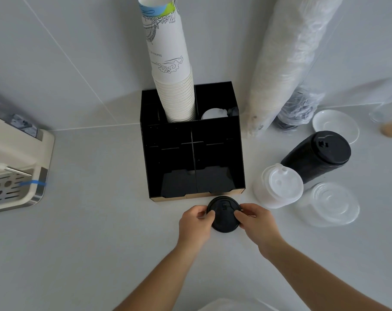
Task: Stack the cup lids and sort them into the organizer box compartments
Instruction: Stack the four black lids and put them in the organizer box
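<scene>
A small stack of black cup lids (pixel 223 217) sits on the white counter just in front of the black organizer box (pixel 239 158). My left hand (pixel 196 223) grips its left edge and my right hand (pixel 255 221) grips its right edge, thumbs on top. To the right stand a stack of white lids (pixel 278 187), a taller stack of black lids (pixel 318 153) and a stack of clear lids (pixel 331 203). The two front compartments of the box look dark; I cannot tell what they hold.
A tall stack of paper cups (pixel 174 86) stands in the box's back left compartment, white lids (pixel 213 113) in the back right. Bagged sleeves of lids (pixel 287 59) lean on the wall. A white saucer (pixel 335 124) lies far right, a machine drip tray (pixel 13 185) at left.
</scene>
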The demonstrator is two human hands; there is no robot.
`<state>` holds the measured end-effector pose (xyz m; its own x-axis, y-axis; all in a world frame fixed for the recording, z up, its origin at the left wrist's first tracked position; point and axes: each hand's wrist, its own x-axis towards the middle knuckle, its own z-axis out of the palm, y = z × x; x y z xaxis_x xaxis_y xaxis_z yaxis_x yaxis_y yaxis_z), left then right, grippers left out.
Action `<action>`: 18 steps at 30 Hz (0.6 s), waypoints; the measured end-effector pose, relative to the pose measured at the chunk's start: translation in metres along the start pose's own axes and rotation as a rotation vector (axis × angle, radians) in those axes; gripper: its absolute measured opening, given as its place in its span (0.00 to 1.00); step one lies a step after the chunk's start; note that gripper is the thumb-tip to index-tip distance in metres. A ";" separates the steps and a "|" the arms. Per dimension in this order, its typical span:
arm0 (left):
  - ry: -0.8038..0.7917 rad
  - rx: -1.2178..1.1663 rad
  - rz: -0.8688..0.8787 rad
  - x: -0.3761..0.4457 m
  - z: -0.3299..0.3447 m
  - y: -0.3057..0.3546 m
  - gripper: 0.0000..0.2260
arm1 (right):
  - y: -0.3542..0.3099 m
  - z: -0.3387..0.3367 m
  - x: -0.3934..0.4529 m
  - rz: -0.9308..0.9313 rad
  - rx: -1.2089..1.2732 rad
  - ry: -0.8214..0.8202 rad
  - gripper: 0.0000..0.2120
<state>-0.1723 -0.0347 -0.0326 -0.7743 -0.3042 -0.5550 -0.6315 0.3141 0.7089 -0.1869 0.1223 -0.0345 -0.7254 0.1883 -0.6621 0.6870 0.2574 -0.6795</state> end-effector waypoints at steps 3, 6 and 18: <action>0.003 0.016 -0.003 0.002 -0.001 0.002 0.14 | -0.002 0.002 0.001 -0.020 -0.024 0.010 0.09; -0.026 0.057 -0.022 0.005 -0.003 0.005 0.12 | -0.003 0.002 0.001 -0.036 -0.046 0.003 0.09; -0.041 0.113 -0.021 0.010 -0.002 0.013 0.13 | -0.009 0.003 0.007 -0.144 -0.289 -0.005 0.07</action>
<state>-0.1882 -0.0353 -0.0275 -0.7606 -0.2753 -0.5879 -0.6461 0.4085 0.6447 -0.1981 0.1186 -0.0335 -0.8135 0.1260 -0.5677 0.5364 0.5400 -0.6487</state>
